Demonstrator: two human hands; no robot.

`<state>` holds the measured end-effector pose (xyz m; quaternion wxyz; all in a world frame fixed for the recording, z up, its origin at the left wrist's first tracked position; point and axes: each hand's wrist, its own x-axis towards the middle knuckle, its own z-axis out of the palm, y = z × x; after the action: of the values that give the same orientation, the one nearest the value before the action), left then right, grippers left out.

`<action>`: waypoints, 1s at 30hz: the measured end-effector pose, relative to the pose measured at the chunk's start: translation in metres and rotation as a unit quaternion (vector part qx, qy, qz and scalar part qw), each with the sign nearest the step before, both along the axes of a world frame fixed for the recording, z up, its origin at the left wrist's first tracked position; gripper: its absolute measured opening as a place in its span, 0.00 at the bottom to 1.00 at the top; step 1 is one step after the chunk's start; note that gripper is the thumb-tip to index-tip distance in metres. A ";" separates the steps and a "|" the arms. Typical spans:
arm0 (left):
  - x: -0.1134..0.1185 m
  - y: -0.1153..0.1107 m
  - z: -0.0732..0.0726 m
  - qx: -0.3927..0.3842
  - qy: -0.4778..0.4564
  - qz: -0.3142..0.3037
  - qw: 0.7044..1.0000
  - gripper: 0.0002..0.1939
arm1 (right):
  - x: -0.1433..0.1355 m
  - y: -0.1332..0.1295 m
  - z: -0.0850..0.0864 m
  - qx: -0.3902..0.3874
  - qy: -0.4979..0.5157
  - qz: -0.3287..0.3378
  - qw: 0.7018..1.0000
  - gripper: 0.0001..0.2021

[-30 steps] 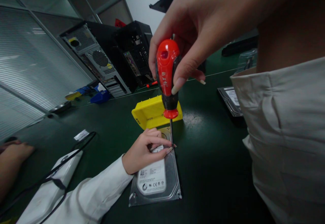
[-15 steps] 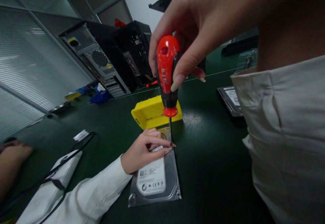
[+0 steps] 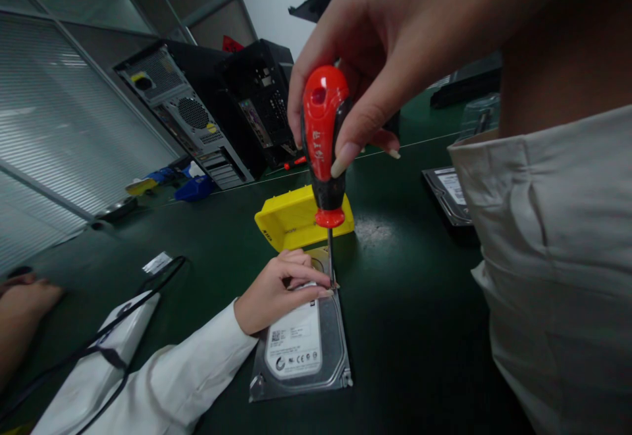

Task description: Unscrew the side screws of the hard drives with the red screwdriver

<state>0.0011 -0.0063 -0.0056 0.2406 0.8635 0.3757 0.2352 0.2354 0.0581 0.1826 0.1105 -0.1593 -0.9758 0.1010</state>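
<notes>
My right hand (image 3: pixel 375 73) grips a red and black screwdriver (image 3: pixel 323 126) by its handle, thumb and fingers on either side. Its thin shaft points straight down to the upper right edge of a hard disk drive (image 3: pixel 333 349), which lies label up on the dark green table. Over the upper part of that drive rests my left hand (image 3: pixel 281 287), thumb and forefinger pinched at the lower end of the shaft. The fingertips hide the screwdriver's very tip and whatever it touches. Just behind the drive a yellow plastic bin (image 3: pixel 284 221) lies open toward me.
Two black computer cases (image 3: pixel 195 116) stand at the back left, with a blue bin (image 3: pixel 195 188) by them. A second hard drive (image 3: pixel 449 191) lies at right beside white cloth (image 3: pixel 553 257). At left are a white box (image 3: pixel 99 369), a black cable (image 3: pixel 148 293) and another person's hand (image 3: pixel 29 300).
The screwdriver handle has shifted very slightly left and up, and its shaft stands a little straighter. My left fingertips have moved slightly left. The drive stays in place.
</notes>
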 end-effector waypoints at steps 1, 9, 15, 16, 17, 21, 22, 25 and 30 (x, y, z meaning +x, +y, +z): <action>0.000 0.000 0.000 -0.002 -0.004 0.003 1.000 0.07 | 0.000 0.000 -0.001 0.002 -0.002 -0.004 1.000 0.26; 0.001 -0.001 0.000 -0.010 -0.007 0.015 1.000 0.04 | -0.004 -0.006 -0.010 0.025 0.032 -0.026 0.999 0.27; 0.002 -0.001 -0.001 -0.011 -0.001 0.027 1.000 0.06 | -0.003 -0.004 -0.004 0.003 0.011 -0.008 1.000 0.24; 0.002 -0.001 -0.001 -0.012 -0.003 0.028 1.000 0.06 | -0.003 -0.003 -0.003 0.000 0.000 -0.002 1.000 0.24; 0.002 -0.001 -0.001 -0.014 -0.006 0.029 0.999 0.06 | -0.002 -0.002 -0.002 -0.002 -0.006 0.002 1.000 0.24; 0.002 -0.002 -0.001 -0.020 -0.016 0.032 0.999 0.05 | -0.001 -0.002 -0.004 -0.002 0.024 0.000 1.000 0.24; 0.002 -0.002 -0.001 -0.021 -0.018 0.033 0.999 0.05 | -0.001 -0.002 -0.005 0.000 0.015 -0.001 1.000 0.24; 0.002 -0.002 -0.001 -0.021 -0.023 0.035 0.999 0.05 | -0.002 -0.005 -0.008 0.012 0.031 -0.014 0.999 0.26; 0.002 -0.001 -0.002 -0.021 -0.029 0.033 0.999 0.03 | -0.004 -0.006 -0.004 0.005 0.019 -0.021 1.000 0.27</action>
<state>0.0029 -0.0078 -0.0078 0.2612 0.8383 0.4015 0.2602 0.2319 0.0525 0.1783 0.1319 -0.1772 -0.9704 0.0972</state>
